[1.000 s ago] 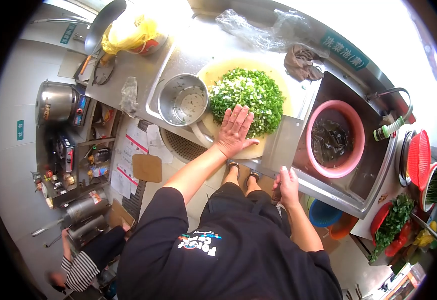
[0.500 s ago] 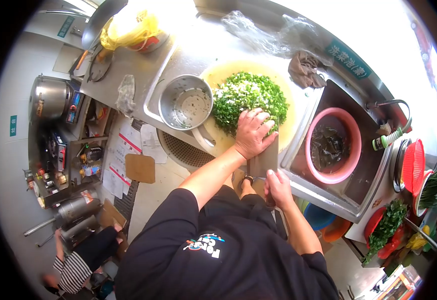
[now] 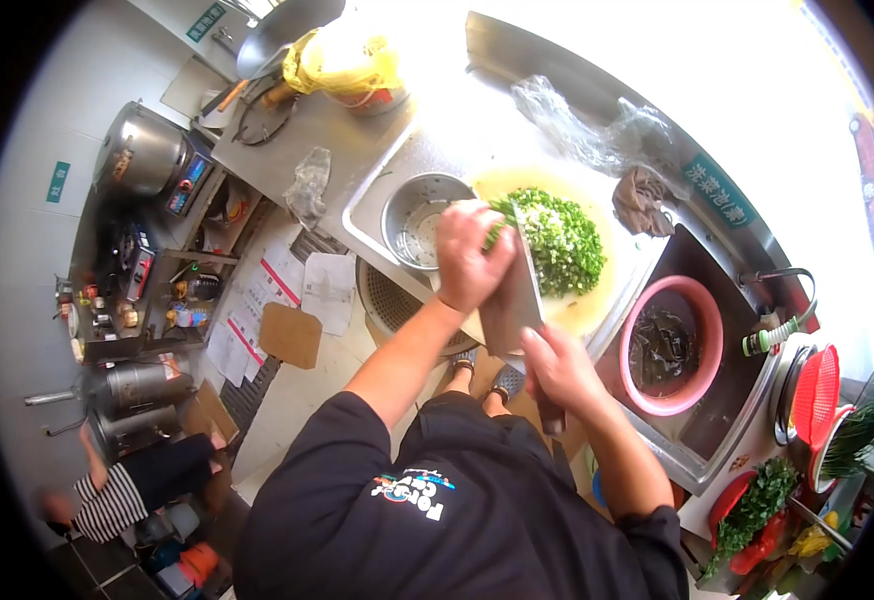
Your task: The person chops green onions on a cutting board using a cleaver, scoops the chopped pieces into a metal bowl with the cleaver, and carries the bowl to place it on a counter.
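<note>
A heap of chopped green onions (image 3: 565, 245) lies on a round yellowish cutting board (image 3: 597, 305). My right hand (image 3: 562, 370) is closed around the dark handle of a cleaver (image 3: 513, 312), whose broad blade reaches up along the left side of the heap. My left hand (image 3: 472, 258) has its fingers curled over some of the chopped greens against the blade's left face; its palm side is hidden. Just behind that hand stands a metal pot (image 3: 394, 222), partly covered by it, with green flecks inside.
To the right, a pink basin (image 3: 714, 310) with dark contents sits in the sink (image 3: 747, 375). A brown cloth (image 3: 643, 200) and a clear plastic bag (image 3: 587, 125) lie behind the board. Another person (image 3: 137, 490) is at the lower left, beside large metal pots (image 3: 137, 390).
My left hand has moved left, off the top of the heap toward the pot. The cleaver has swung from the heap's right side to its left, tilted. The whole view has shifted.
</note>
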`<state>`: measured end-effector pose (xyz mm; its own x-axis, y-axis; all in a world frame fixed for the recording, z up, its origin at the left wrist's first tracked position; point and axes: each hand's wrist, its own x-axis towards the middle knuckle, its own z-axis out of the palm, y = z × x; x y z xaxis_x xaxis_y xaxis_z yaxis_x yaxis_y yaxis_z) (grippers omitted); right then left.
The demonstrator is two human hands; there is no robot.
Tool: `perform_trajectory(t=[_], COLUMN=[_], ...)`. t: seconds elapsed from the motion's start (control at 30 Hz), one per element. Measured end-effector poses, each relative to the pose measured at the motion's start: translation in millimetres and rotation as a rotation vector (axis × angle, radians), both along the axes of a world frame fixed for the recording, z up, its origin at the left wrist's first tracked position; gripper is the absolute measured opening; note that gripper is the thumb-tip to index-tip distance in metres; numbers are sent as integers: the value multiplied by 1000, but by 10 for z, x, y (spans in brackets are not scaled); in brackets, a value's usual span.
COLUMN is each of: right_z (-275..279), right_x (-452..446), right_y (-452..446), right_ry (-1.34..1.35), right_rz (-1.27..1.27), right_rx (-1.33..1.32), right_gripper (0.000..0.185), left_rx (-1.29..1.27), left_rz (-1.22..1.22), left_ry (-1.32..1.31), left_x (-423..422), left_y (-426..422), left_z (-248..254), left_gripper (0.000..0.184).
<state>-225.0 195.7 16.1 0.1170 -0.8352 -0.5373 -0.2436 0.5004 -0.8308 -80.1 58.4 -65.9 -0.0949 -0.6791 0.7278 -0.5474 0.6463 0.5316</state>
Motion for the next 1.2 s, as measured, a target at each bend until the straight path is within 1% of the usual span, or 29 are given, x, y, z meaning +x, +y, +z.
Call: perform_trajectory(t=[0.03,0.07,0.13,0.17,0.2,0.27,0.3,0.33,0.37,0.4,0.47,0.5,0.53,0.6,0.63,0.67,0.73,0.77,0.8,0.83,0.93,0.97,1.0,1.07,1.1,1.13,1.2], right_z=[76,-26,131,186,223,173,91,31,-76,-311,-741,-868,-1000,-1266,-1384,-1500,-1589,-1626,-1664,-1708,-1731,-1717,-1693,-1603,-1542,-1472,-1300], right_x=[96,165,226,192,102,-158,-287,-431,-555,-698,-924,-967,-982,-1011,-995,-979,-886,-856,-804,-755,-627,-589,-567,-565,-575,-594,-620], right_y=[-221,-406,-672,-627,-532,-252,-45,143,323,503,831,914,994,1101,1125,1137,1075,1034,974,901,731,689,663,650,649,657,708], right_ry=[-14,-59,-154,-155,-100,4,-98,-168,-171,-167,-115,-171,-172,-269,-264,-269,-318,-327,-332,-353,-375,-373,-368,-377,-390,-382,-346], right_rz=[40,26,-51,-56,-56,-63,-190,-257,-343,-453,-596,-703,-721,-855,-889,-898,-896,-885,-890,-838,-735,-710,-683,-662,-643,-635,-600], right_rx=[-52,-15,183,176,112,-15,16,-17,-50,-53,-59,-3,3,21,34,36,30,52,54,28,13,26,39,53,66,65,33], right_gripper=[32,32,31,31,30,27,24,20,16,14,13,16,16,18,20,20,21,21,21,21,21,21,22,22,22,22,21], left_rx=[83,169,631,808,987,1048,877,706,549,349,215,179,188,251,199,159,133,134,124,110,135,95,96,123,86,86,196], left_rz=[50,97,277,288,298,248,267,282,281,245,56,-36,-134,-237,-247,-275,-300,-306,-309,-310,-297,-290,-288,-298,-295,-287,-366], left_ry=[26,51,-26,-89,-151,-183,-208,-232,-186,-159,-20,6,5,-51,-124,-165,-321,-329,-425,-519,-570,-530,-527,-479,-402,-394,-240], left_x=[133,258,454,546,595,543,492,426,342,252,14,-128,-260,-509,-611,-700,-841,-891,-943,-993,-1076,-1102,-1115,-1143,-1165,-1184,-1191], left_y=[-113,-224,-504,-648,-735,-684,-597,-502,-415,-343,-140,-40,27,120,121,97,37,50,66,67,144,158,174,190,187,189,228], left_z=[-81,-205,-481,-601,-668,-512,-468,-436,-417,-406,-240,-208,-254,-399,-440,-513,-638,-700,-699,-708,-731,-740,-775,-837,-831,-824,-797], left_gripper=[20,21,35,42,48,52,50,48,43,33,26,23,25,29,29,36,46,46,50,55,58,53,53,46,34,34,25])
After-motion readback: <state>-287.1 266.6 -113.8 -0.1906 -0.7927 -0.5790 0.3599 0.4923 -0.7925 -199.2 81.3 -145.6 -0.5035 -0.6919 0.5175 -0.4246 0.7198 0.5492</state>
